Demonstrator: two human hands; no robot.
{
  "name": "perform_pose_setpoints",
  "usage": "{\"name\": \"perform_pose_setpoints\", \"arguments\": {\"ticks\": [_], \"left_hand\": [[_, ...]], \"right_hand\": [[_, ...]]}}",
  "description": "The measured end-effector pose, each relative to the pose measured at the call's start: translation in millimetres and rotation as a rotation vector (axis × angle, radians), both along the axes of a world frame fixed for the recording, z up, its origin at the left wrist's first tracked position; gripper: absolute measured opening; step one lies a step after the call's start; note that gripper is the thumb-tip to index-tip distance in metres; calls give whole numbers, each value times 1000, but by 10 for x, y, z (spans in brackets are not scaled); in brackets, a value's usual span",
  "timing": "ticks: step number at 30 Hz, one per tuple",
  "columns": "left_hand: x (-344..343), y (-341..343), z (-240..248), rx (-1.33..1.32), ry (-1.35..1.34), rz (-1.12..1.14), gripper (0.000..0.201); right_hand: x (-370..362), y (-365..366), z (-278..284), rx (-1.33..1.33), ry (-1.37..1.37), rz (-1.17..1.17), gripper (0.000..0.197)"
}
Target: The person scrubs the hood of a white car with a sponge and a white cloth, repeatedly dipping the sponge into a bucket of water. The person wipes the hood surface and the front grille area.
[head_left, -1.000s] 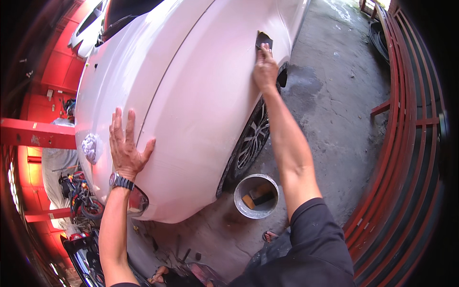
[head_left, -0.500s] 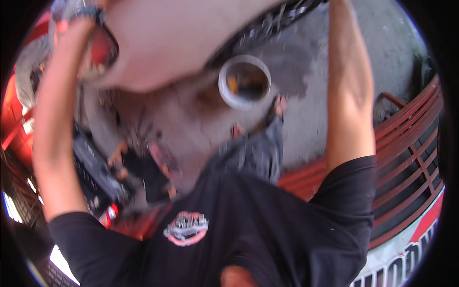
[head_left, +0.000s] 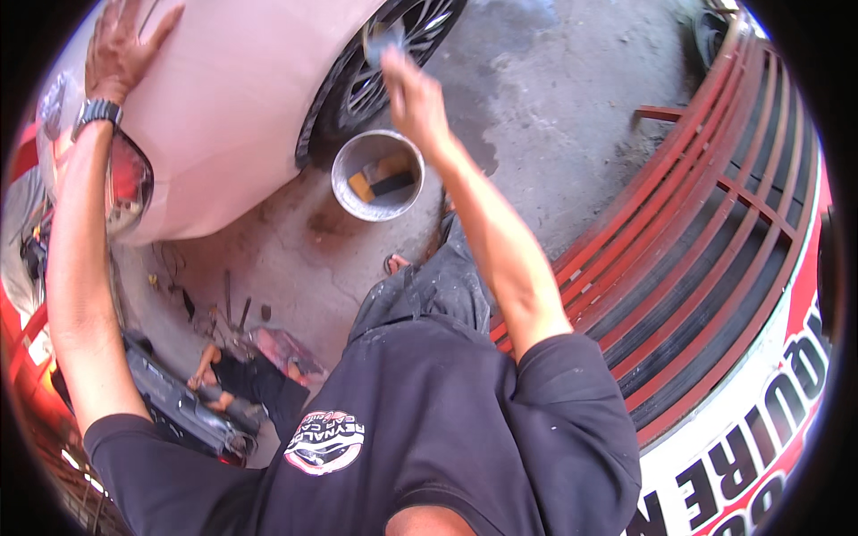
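Palm down and fingers spread, my left hand (head_left: 123,55) rests on the pale body of a car (head_left: 232,98), above its red tail light (head_left: 131,183). My right hand (head_left: 416,100) reaches out in front of the car's wheel (head_left: 368,87). Its fingers hold a flat grey-blue piece (head_left: 384,43), too blurred to name. Below that hand, on the floor, stands a round whitish bucket (head_left: 379,213). Inside it lie a yellow block (head_left: 361,187) and a black block (head_left: 393,184), with brownish shapes beside them.
A red slatted metal frame (head_left: 679,268) curves along the right, beside a lettered banner (head_left: 742,469). At lower left, another person (head_left: 259,380) is by a dark car part (head_left: 174,393). Thin tools lie on the concrete floor (head_left: 554,116).
My right hand has come into view, its arm now bent inward towards the wheel. My left hand shows whole on the car. The view has shifted, bringing in more of the red frame.
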State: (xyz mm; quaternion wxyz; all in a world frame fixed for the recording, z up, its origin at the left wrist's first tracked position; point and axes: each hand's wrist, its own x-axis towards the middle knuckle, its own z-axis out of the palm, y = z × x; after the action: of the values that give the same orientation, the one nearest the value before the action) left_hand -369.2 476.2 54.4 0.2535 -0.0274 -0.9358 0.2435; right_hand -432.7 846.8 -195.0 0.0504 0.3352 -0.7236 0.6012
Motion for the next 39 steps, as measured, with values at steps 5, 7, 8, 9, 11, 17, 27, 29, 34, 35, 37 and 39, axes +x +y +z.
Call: {"name": "perform_pose_setpoints", "arguments": {"ticks": [5, 7, 8, 9, 11, 17, 27, 29, 34, 35, 37, 39], "left_hand": [[-166, -38, -193, -36, -45, 98, 92], [-62, 245, -155, 33, -168, 368, 96], [-56, 495, -8, 93, -218, 499, 97], [30, 669, 84, 202, -311, 553, 95], [233, 1629, 243, 709, -373, 144, 82], [1911, 4052, 935, 1915, -1137, -1046, 76], [3394, 4318, 1426, 1838, -922, -1352, 65], [3590, 4331, 1331, 1877, -777, -1229, 67], [4129, 4296, 1025, 1967, -485, -1012, 75], [4173, 4291, 961, 2045, -449, -869, 70], [4476, 4317, 530, 2129, -346, -293, 66], [4588, 4314, -159, 1974, -163, 60, 69]], "right_hand": [[1414, 2238, -1434, 688, -241, 129, 39], [1710, 2877, -672, 619, -859, -54, 41], [1947, 3366, -937, 704, -860, -319, 40], [2095, 3722, -1060, 668, -870, -487, 41], [2295, 4551, -1173, 886, -860, -727, 38], [2858, 5754, -1144, 1155, -905, -728, 37], [1623, 5176, -1729, 1101, -433, -277, 46], [1641, 4472, -1166, 911, -513, -188, 47], [1503, 3700, -914, 890, -415, 31, 36], [1298, 3682, -1048, 989, -302, 63, 34], [1789, 3245, -1188, 790, -178, 351, 35], [1971, 2944, -1439, 967, -68, 439, 38]]}}
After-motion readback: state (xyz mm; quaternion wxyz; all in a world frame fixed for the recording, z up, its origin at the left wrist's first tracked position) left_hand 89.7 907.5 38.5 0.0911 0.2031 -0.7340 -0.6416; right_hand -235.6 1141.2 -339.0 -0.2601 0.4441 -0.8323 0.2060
